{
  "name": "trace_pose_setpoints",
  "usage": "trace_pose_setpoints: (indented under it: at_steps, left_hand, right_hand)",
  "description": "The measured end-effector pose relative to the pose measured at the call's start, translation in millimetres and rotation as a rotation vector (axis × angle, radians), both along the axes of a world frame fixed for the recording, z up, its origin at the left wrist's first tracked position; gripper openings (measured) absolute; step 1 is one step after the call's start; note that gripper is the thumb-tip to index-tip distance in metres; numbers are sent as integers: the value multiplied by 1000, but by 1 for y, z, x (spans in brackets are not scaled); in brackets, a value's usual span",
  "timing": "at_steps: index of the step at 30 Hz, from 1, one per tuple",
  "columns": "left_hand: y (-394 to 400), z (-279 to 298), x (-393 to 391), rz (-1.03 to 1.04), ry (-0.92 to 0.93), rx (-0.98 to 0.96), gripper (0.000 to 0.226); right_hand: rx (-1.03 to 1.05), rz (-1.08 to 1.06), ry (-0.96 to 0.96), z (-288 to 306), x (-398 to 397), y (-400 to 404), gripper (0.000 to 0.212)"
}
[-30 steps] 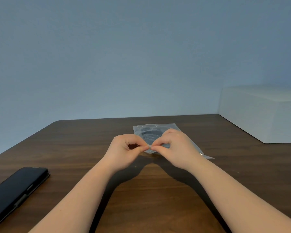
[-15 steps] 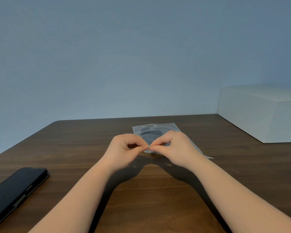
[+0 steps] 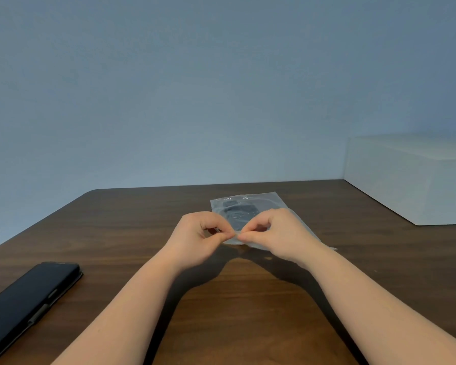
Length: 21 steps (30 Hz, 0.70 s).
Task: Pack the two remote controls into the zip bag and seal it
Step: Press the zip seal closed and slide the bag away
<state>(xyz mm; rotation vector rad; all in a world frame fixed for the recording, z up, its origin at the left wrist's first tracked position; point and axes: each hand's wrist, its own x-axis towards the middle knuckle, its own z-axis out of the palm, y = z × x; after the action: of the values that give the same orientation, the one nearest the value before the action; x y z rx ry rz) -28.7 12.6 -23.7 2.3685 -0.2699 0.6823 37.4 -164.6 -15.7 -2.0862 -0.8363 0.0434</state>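
Note:
A clear zip bag [image 3: 267, 201] lies flat on the dark wooden table [image 3: 248, 312] in the middle of the view. Dark shapes, the remote controls [image 3: 238, 214], show through the plastic; I cannot tell them apart. My left hand [image 3: 198, 239] and my right hand [image 3: 279, 234] meet at the bag's near edge, thumb and forefinger of each pinched on that edge, fingertips almost touching each other. Both hands hide most of the near edge and the bag's lower half.
A black phone in a case [image 3: 24, 304] lies at the table's left front. A large white box [image 3: 411, 177] stands at the back right against the blue-grey wall. The table's far edge runs just behind the bag.
Hardly anything has changed: both hands stay pinched on the bag's near edge, with only a slight shift of the fingers.

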Motion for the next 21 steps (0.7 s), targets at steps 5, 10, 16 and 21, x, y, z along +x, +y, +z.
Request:
trace_pose_setpoints:
  at_steps: [5, 10, 16, 21]
  left_hand:
    - [2, 3, -1, 15, -11, -54, 21]
    - [3, 4, -1, 38, 18, -46, 9]
    - [-3, 1, 1, 7, -2, 23, 2]
    - [-2, 0, 2, 37, -43, 151, 8]
  right_hand:
    - [4, -23, 34, 0, 5, -9, 15]
    - [39, -32, -13, 1, 4, -6, 16]
    - [-38, -5, -154, 1, 2, -6, 13]
    - [-215, -24, -388, -1, 2, -4, 19]
